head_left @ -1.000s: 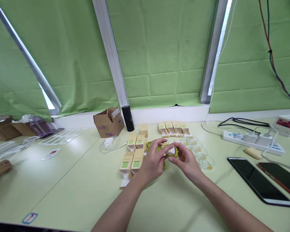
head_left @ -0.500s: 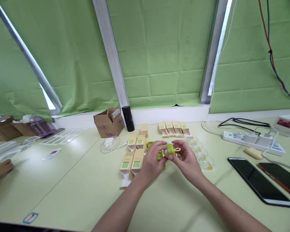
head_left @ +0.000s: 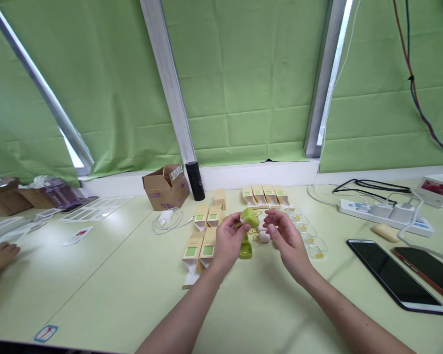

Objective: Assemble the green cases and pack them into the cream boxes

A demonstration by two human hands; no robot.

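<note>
My left hand (head_left: pixel 228 243) pinches a small green case (head_left: pixel 250 217) with a loop strap, tilted above the table. Just to the right, my right hand (head_left: pixel 288 244) is empty, its fingers apart and slightly curled. An open green case (head_left: pixel 245 250) lies on the table beneath my hands, partly hidden by the left one. White rounded pieces (head_left: pixel 264 237) sit between the hands. Left of them stand several cream cartons (head_left: pixel 191 251) with green squares and open flaps. Clear plastic shells (head_left: pixel 317 247) with yellow spots lie in a row beside my right hand.
More cream cartons (head_left: pixel 266 195) stand behind. Farther left are a cardboard box (head_left: pixel 166 189), a black bottle (head_left: pixel 195 181) and a white charger (head_left: pixel 166 216). On the right lie a power strip (head_left: pixel 386 216) and two phones (head_left: pixel 395 275). Another person's hand (head_left: pixel 2 256) rests far left.
My right hand has let go of the green case and moved slightly away to the right. The case has turned and risen a little in my left hand, uncovering the white pieces below.
</note>
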